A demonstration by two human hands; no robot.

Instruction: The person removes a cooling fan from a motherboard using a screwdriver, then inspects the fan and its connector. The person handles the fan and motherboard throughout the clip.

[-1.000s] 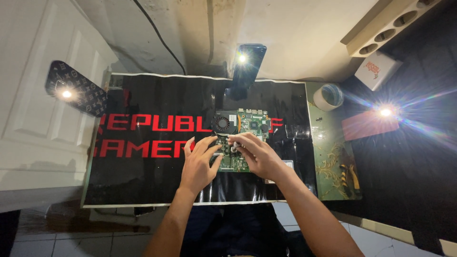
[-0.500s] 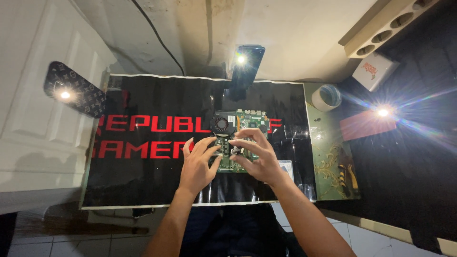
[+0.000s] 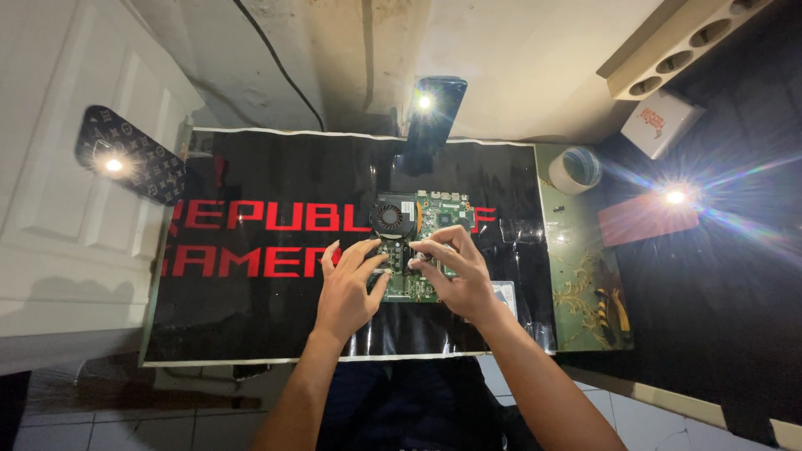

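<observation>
Since the earlier frame, the right hand (image 3: 458,271) has shifted slightly toward the left hand (image 3: 351,288), and both hands now meet over the middle of the board (image 3: 422,242); the board itself has not moved. The hands cover the lower middle of the board, so the part under the fingertips is hidden, and what the fingers pinch there is too small to identify. The right hand's fingers are curled, thumb and forefinger closed together on a small item at the board surface. The left hand is half open, fingers extended, fingertips resting on the board's left edge just below the fan (image 3: 389,217). The board lies flat on the black mat (image 3: 251,301), near its centre, directly under and ahead of both hands. Glare from three lamps washes out detail to the right. A tape roll (image 3: 576,169) stands right of the mat, well apart from the hands.
</observation>
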